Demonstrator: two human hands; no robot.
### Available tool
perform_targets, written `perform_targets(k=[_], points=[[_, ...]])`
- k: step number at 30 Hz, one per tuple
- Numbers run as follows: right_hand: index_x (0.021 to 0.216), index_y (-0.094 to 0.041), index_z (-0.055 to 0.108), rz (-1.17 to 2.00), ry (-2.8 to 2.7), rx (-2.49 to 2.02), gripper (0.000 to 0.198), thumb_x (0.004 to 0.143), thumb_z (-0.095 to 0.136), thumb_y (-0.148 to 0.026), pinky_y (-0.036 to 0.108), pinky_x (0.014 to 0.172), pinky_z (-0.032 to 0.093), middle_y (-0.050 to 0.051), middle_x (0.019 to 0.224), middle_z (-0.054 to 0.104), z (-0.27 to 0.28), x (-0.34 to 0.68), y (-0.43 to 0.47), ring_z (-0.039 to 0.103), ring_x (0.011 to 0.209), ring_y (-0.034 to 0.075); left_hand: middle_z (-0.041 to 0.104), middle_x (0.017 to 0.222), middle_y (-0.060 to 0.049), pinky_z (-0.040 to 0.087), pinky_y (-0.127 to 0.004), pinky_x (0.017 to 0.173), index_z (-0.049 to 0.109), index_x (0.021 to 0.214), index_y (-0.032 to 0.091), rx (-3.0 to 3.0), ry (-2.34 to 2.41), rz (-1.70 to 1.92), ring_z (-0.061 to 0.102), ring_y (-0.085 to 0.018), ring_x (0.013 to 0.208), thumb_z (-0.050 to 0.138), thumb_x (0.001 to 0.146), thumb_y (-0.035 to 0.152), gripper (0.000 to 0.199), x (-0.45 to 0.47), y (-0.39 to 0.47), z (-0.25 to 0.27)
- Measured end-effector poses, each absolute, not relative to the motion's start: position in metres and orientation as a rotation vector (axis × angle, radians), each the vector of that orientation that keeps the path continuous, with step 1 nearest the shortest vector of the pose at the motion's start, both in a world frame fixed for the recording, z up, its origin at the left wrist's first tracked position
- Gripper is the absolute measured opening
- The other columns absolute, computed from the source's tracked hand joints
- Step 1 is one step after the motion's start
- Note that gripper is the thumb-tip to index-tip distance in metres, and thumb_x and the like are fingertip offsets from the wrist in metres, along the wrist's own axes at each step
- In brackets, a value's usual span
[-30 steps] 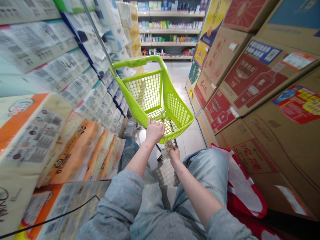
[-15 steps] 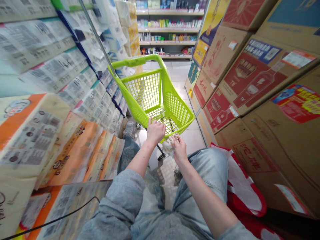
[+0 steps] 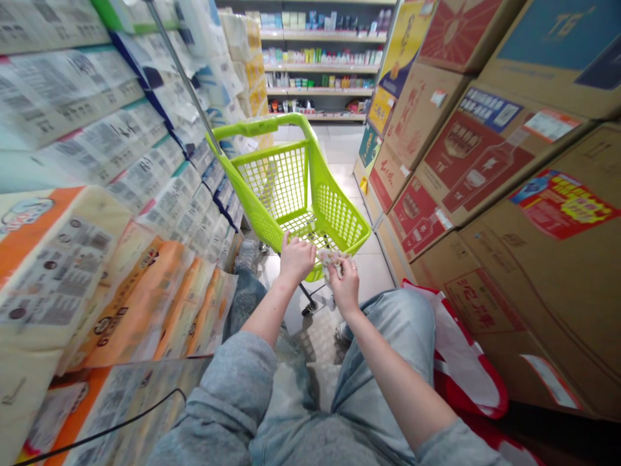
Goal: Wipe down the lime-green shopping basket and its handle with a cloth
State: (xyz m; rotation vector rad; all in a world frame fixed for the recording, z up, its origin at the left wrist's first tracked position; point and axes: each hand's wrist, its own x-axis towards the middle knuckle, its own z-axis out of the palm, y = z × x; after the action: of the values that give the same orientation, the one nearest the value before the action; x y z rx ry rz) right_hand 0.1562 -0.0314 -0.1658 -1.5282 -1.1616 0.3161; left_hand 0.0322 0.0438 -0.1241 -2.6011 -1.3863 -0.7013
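A bright green shopping cart (image 3: 342, 210) with a lattice basket stands before my knees. My left hand (image 3: 297, 259) is closed over its near rim at the left. My right hand (image 3: 344, 279) pinches a crumpled white cloth (image 3: 330, 257) with small coloured spots, and the cloth lies against the near rim, right of my left hand. My right fingers hide part of the cloth. No goods show through the visible part of the basket.
Packs of tissue (image 3: 111, 304) are stacked along the left. Cardboard cartons (image 3: 466, 155) rise on the right, with a red and white bag (image 3: 468, 362) below them. Shelves of bottles (image 3: 320, 61) close off the aisle ahead. A thin metal pole (image 3: 179, 61) rises from the cart.
My right hand has lifted the cloth slightly, from hanging below the rim to lying on it. My left hand keeps its place on the rim. The view has shifted a little.
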Motion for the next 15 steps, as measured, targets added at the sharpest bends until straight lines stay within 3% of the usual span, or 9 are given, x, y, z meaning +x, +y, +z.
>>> perform_targets(k=[9,15], points=[[0.086,-0.021,0.055,0.265,-0.923,-1.567,0.013,0.079,0.053,-0.032,0.032,0.086,0.039,0.005,0.091,0.06,-0.179,0.183,-0.014,0.053,0.091,0.019,0.067,0.074,-0.005,0.023,-0.05,0.107,0.064,0.069,0.021,-2.592,-1.359,-0.701,0.056,-0.021,0.082,0.034,0.093,0.031,0.039,0.031,0.043,-0.125],[0.08,-0.017,0.057,0.271,-0.555,-1.63,0.021,0.071,0.056,-0.036,0.028,0.072,0.04,0.003,0.079,0.061,-0.192,0.245,0.022,0.054,0.073,0.016,0.067,0.074,-0.006,0.021,-0.05,0.108,0.064,0.068,0.02,-2.587,-1.382,-0.694,0.056,-0.021,0.082,0.035,0.093,0.031,0.039,0.033,0.043,-0.125]])
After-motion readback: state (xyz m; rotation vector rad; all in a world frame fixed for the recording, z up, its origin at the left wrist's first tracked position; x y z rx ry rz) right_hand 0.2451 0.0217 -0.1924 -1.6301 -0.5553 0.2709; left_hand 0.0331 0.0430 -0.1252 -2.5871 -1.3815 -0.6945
